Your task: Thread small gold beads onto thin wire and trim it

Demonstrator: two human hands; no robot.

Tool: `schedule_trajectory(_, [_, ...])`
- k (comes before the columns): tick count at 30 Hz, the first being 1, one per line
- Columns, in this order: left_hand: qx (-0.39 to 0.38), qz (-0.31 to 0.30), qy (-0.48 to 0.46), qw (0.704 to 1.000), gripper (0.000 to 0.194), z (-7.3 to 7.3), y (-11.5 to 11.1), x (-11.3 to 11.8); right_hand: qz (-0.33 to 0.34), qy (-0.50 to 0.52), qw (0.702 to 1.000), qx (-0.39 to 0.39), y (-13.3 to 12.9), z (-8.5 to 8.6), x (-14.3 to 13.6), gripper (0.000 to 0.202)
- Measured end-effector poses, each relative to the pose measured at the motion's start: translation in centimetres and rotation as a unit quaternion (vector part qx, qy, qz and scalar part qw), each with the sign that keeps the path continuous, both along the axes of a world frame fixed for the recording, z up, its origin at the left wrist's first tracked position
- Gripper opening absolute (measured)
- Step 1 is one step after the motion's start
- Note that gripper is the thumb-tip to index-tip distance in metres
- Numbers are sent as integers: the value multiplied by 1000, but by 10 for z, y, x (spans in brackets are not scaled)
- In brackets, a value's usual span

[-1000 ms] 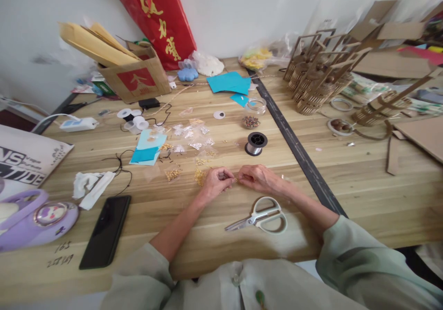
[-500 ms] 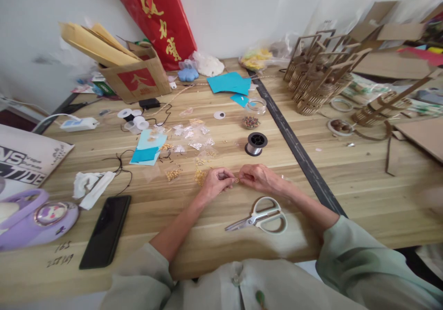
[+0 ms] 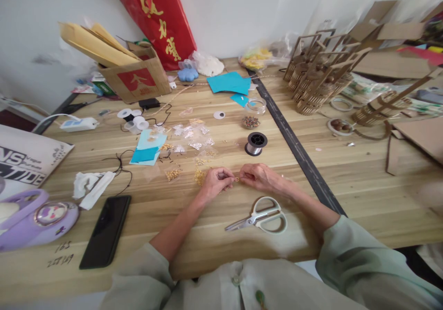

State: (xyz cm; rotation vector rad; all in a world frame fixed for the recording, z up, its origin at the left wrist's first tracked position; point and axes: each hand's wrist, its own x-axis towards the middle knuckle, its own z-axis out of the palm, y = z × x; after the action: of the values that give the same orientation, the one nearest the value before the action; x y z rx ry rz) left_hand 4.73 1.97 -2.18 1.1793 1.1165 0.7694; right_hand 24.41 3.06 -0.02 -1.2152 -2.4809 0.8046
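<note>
Since the earlier frame, the ring (image 3: 237,179) has come into fuller view between the fingertips, and the right hand (image 3: 259,178) has shifted very slightly; the left hand (image 3: 216,181) shows no clear movement. The ring, small and gold-toned, is at the centre of the frame, above the table (image 3: 194,231). Left fingers: thumb and forefinger pinched together on the ring's edge. Right fingers: curled, with the tips closed just beside the ring; whether they also grip it, or a fine strand, cannot be told. Scissors (image 3: 254,218) lie below the hands, lower centre, blades pointing left. Gold beads (image 3: 199,177) lie just beside the left hand, with a further bead packet (image 3: 173,175) to their left. A wire spool (image 3: 256,144) stands on its flange above the right hand; dark beads (image 3: 251,122) lie above it, near a clear jar (image 3: 256,106). Small clear packets (image 3: 194,134) are spread at centre left, near the blue cards (image 3: 147,153). A phone (image 3: 105,231) lies flat at lower left. Baskets (image 3: 313,81) with upright handles stand at upper right, near a dish (image 3: 341,127) of brown balls. A red bag (image 3: 166,24) leans at upper left.
</note>
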Motion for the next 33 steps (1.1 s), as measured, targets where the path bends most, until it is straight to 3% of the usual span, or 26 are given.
schedule_trajectory(33, [15,-5,-7,1000,21,-5,1,0,-2,5,1000,-13,0,0,0,14])
